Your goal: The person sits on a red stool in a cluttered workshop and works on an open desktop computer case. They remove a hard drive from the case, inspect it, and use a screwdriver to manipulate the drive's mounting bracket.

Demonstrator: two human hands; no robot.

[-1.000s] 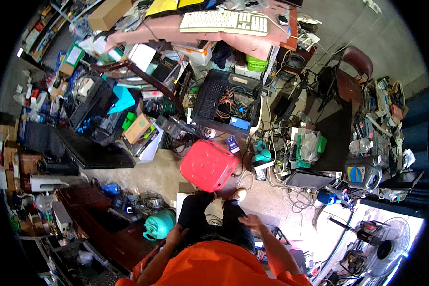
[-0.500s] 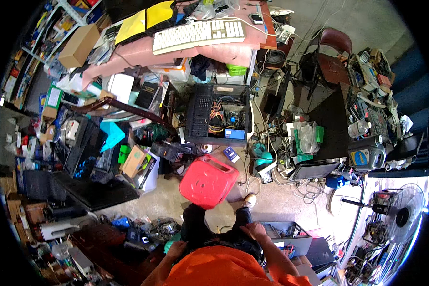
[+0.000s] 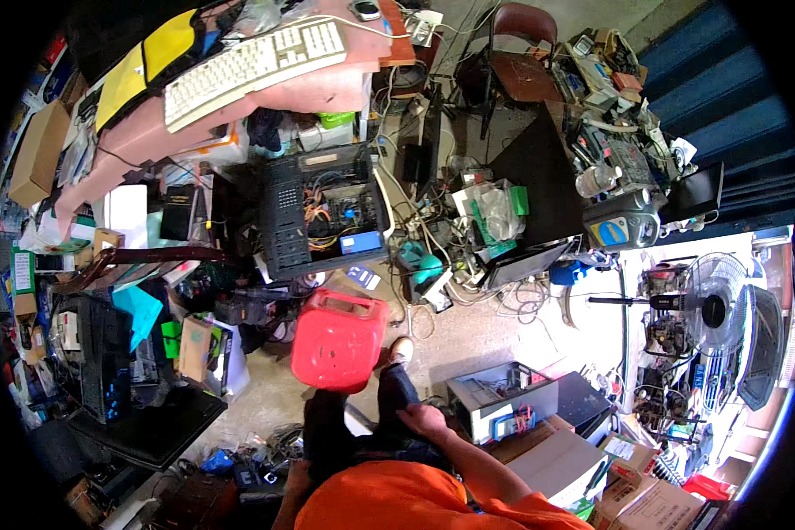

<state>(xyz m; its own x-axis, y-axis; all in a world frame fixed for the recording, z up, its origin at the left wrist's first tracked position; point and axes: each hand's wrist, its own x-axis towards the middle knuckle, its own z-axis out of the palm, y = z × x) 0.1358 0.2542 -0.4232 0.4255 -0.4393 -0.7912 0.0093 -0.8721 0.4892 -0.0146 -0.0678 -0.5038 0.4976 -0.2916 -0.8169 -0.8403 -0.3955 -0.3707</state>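
Observation:
My right hand (image 3: 422, 420) rests at the knee of my dark trousers (image 3: 394, 395), its fingers bent together against the cloth of the trouser leg. My left hand (image 3: 299, 479) is low beside my left thigh, near the orange shirt (image 3: 397, 496); its fingers are hidden. In front of my legs stands a red plastic stool (image 3: 338, 340) with a slot-shaped handle hole, touched by neither hand. Beyond it lies an opened black computer case (image 3: 278, 225) with coloured cables and a blue-labelled box inside.
A pink-covered table with a white keyboard (image 3: 256, 71) stands ahead. To the right are cables, a flat monitor (image 3: 526, 263), a standing fan (image 3: 715, 305) and an opened grey case (image 3: 495, 420). Cardboard boxes (image 3: 548, 464) are at the lower right, a black panel (image 3: 150, 428) at the left.
The view has turned to the right, so the table, stool and computer case appear farther left. More of the fan and boxes shows. My left hand is now mostly hidden.

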